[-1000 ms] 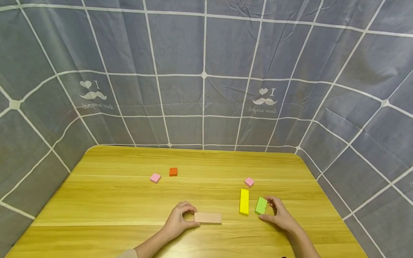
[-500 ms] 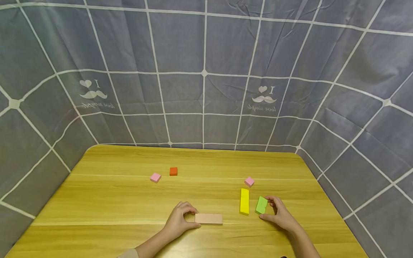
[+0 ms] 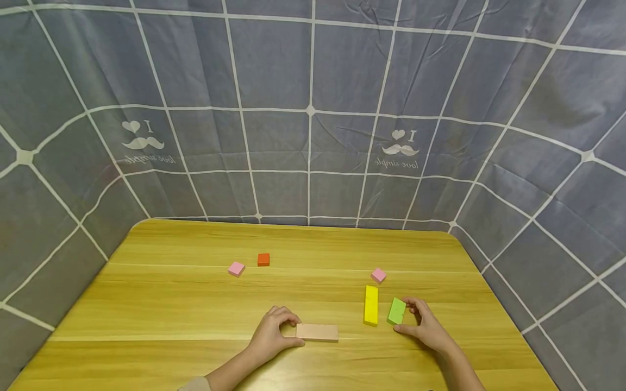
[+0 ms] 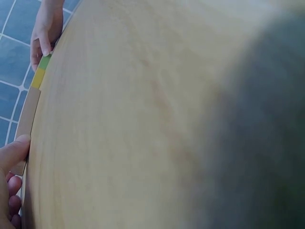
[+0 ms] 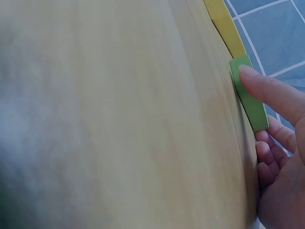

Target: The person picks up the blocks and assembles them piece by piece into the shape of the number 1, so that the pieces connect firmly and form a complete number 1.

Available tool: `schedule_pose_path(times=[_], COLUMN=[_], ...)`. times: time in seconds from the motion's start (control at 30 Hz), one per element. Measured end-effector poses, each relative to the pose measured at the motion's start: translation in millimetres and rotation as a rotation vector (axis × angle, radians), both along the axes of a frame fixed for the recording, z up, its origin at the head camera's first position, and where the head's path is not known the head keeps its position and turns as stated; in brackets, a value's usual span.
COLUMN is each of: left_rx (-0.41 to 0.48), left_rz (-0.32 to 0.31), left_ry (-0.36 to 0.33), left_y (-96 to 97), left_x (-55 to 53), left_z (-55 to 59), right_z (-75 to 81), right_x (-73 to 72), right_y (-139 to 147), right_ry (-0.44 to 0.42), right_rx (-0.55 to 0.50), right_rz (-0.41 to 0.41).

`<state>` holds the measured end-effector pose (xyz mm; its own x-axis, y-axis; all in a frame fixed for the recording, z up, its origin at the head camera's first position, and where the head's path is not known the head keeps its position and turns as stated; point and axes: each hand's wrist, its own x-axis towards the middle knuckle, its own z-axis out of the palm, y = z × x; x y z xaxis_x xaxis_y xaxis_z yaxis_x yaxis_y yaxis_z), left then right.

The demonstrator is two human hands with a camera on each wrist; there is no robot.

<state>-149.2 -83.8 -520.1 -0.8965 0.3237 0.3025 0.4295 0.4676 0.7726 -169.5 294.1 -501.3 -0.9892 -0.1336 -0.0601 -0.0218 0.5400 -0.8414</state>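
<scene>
In the head view my left hand (image 3: 274, 334) pinches the left end of a plain wooden block (image 3: 318, 332), which lies lengthwise from left to right on the table. The left wrist view shows its thumb (image 4: 16, 151) against the side of that block. On the right, my right hand (image 3: 427, 326) holds a short green block (image 3: 396, 311) between thumb and fingers. The right wrist view has the thumb on the near side of the green block (image 5: 250, 93). A long yellow block (image 3: 371, 306) lies just left of the green one, with a narrow gap between them.
A pink block (image 3: 379, 276) lies beyond the yellow one. Farther left are another pink block (image 3: 237, 269) and a red block (image 3: 263, 259). A grey checked curtain (image 3: 274, 141) surrounds the wooden table (image 3: 195, 315) at the back and sides.
</scene>
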Motion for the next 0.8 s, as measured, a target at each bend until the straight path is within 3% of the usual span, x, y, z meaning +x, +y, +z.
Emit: schedule_pose_path(times=[0.53,0.8], left_rx=[0.007,0.018], left_rz=[-0.013,-0.02], left_ry=[-0.013,-0.002], left_y=[-3.0,-3.4], left_x=[0.1,-1.0], left_z=[0.1,0.0], right_z=[6.8,19.8], right_x=[-3.0,-12.7], right_y=[-8.5,-23.0], right_ry=[-0.061,0.007], right_rx=[-0.113,-0.03], right_rz=[-0.096,-0.032])
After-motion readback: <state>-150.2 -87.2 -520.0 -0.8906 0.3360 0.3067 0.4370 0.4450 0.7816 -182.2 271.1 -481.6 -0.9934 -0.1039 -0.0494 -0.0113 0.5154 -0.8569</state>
